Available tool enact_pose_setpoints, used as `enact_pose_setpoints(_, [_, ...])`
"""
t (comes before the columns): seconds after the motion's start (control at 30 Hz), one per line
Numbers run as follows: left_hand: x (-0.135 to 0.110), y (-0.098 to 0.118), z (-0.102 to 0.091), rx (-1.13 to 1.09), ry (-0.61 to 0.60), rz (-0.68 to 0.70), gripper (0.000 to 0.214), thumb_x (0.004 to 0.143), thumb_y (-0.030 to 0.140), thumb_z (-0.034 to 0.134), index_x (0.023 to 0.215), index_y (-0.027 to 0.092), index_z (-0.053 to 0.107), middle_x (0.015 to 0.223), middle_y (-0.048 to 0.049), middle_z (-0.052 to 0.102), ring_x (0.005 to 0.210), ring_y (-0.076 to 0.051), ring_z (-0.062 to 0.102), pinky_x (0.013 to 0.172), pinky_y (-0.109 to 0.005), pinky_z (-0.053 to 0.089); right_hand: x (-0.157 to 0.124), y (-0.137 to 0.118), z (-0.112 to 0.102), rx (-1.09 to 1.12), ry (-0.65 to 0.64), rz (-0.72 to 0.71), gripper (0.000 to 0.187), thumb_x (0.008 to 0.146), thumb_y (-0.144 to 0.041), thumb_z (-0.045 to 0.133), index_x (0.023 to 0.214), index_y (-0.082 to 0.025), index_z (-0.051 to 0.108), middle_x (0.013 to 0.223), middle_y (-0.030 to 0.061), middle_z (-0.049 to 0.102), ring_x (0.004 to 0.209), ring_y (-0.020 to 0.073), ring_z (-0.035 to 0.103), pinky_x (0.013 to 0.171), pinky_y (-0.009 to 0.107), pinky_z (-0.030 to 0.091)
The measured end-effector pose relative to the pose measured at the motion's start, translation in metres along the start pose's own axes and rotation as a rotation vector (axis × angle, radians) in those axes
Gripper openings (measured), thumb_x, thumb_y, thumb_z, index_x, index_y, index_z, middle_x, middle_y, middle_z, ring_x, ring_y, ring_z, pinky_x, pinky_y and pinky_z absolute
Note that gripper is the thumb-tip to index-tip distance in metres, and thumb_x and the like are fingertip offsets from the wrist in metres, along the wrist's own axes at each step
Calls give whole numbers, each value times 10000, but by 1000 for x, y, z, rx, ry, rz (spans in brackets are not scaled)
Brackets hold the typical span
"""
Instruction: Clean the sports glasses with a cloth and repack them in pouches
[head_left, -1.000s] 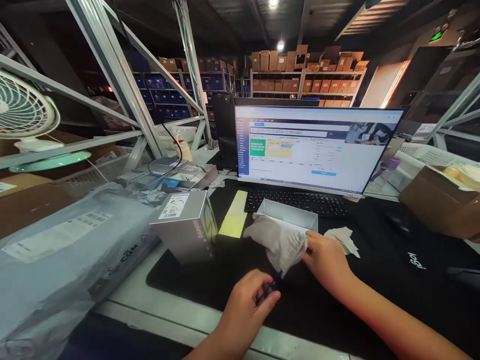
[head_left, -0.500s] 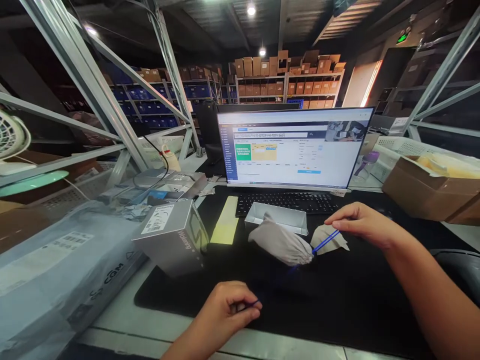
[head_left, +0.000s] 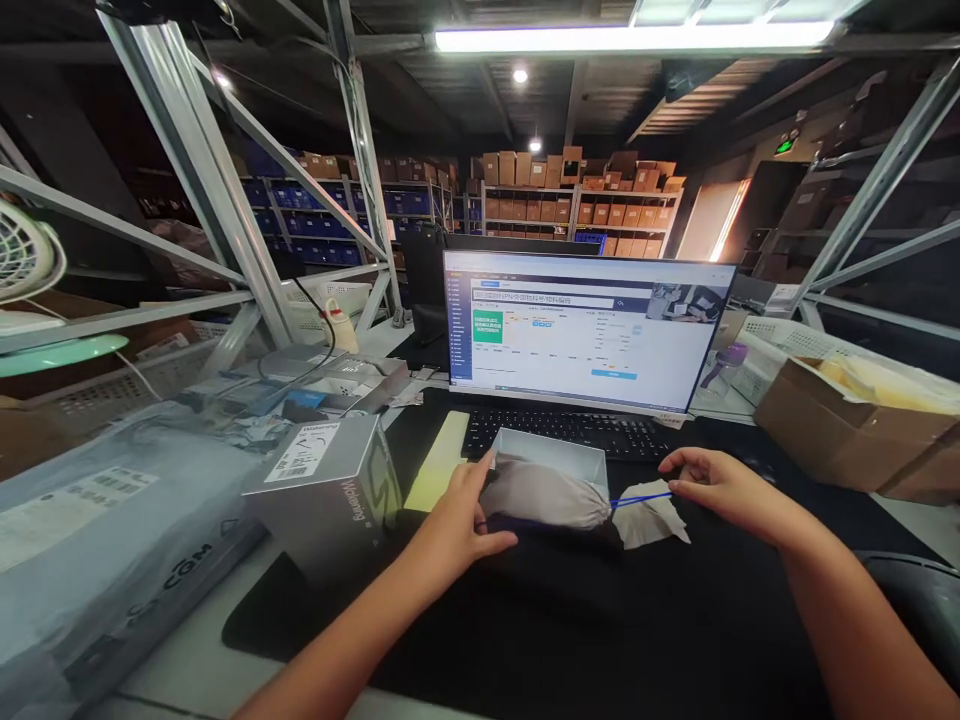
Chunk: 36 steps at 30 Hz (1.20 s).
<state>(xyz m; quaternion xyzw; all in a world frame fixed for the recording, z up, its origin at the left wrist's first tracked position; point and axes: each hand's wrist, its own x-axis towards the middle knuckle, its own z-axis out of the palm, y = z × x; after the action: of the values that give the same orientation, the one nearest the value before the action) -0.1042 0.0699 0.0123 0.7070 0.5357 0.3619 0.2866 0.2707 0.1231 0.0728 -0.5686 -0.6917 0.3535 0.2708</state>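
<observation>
A grey cloth drawstring pouch (head_left: 551, 500) lies on the black desk mat (head_left: 525, 620), just in front of a shallow grey open box (head_left: 559, 452). My left hand (head_left: 459, 515) rests against the pouch's left end, fingers curved round it. My right hand (head_left: 712, 485) pinches the pouch's blue drawstring (head_left: 639, 498), which runs taut from the pouch's gathered right end. Under the string lies a crumpled white paper (head_left: 651, 520).
A monitor (head_left: 581, 330) and black keyboard (head_left: 570, 432) stand behind the box. A silver carton (head_left: 326, 485) and a yellow pad (head_left: 436, 475) sit to the left, bagged goods (head_left: 97, 560) further left. An open cardboard box (head_left: 855, 425) stands at right. Metal rack struts frame the desk.
My left hand moved forward from the mat's near edge onto the pouch's left end. My right hand keeps the blue string stretched to the right. The camera tilted up slightly.
</observation>
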Motion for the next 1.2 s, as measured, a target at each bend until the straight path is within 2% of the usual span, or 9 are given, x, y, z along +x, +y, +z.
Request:
enact_pose_setpoints(0.2, [16,9,4,216,1,-2,773,687,261,835,1398,182,541,1170,-101,602,989,-257,633,867,-367,525,11,-8,-9,245,132,-66,442,634,-315,804,1036,-168,693,890,28,645,690,128,578,568,241,438])
enact_pose_setpoints(0.37, [18,26,6,229,6,4,634,662,194,867,1253,193,637,1099,-50,588,739,-173,615,732,-326,515,19,-47,24,569,65,-164,490,707,-520,803,1038,-183,669,1110,107,666,969,214,653,908,391,533])
enact_pose_setpoints(0.53, [15,49,14,224,8,56,587,626,150,892,1158,194,650,1071,-24,566,702,-140,590,677,-296,514,-4,-81,107,-80,-32,-482,951,635,-317,871,1475,-222,435,1417,165,532,1268,324,535,1066,510,444])
enact_pose_setpoints(0.63, [8,58,17,174,33,163,444,680,79,823,1068,208,650,1023,-10,568,762,-151,613,684,-283,540,-13,-88,136,-472,12,-523,874,650,-60,755,1466,-186,466,1275,169,628,1176,351,586,1021,547,455])
enact_pose_setpoints(0.73, [-8,56,13,78,153,349,492,766,60,738,1193,268,609,1273,-54,518,862,-149,643,717,-280,591,-7,-85,126,-384,120,-504,654,704,-65,663,1343,-165,570,1248,149,658,1160,317,614,1023,482,468])
enact_pose_setpoints(0.83, [-29,41,7,131,375,557,489,860,143,696,1301,296,547,1475,-99,383,1188,-241,596,961,-399,579,4,-77,90,-108,272,-374,555,702,-208,695,1248,-199,602,1209,101,682,1094,295,645,973,433,495])
enact_pose_setpoints(0.97, [-50,10,9,445,130,607,768,637,411,918,1281,212,548,1271,-137,598,1132,-338,621,937,-500,584,4,-69,53,277,434,-291,551,703,-332,730,1216,-243,549,1070,40,688,997,264,657,907,393,504])
enact_pose_setpoints(1.07, [-58,-8,20,614,2,596,624,634,257,908,1157,176,578,1021,-84,685,856,-266,667,720,-412,610,-8,-72,62,463,376,-307,578,753,-378,738,1265,-270,493,1126,23,668,1040,234,645,923,357,496])
enact_pose_setpoints(1.2, [-68,-15,35,658,185,759,202,910,64,489,1047,162,602,918,-73,666,826,-207,646,705,-331,570,-29,-85,103,388,134,-370,505,749,-270,708,1214,-254,510,1115,16,656,989,207,639,867,317,503])
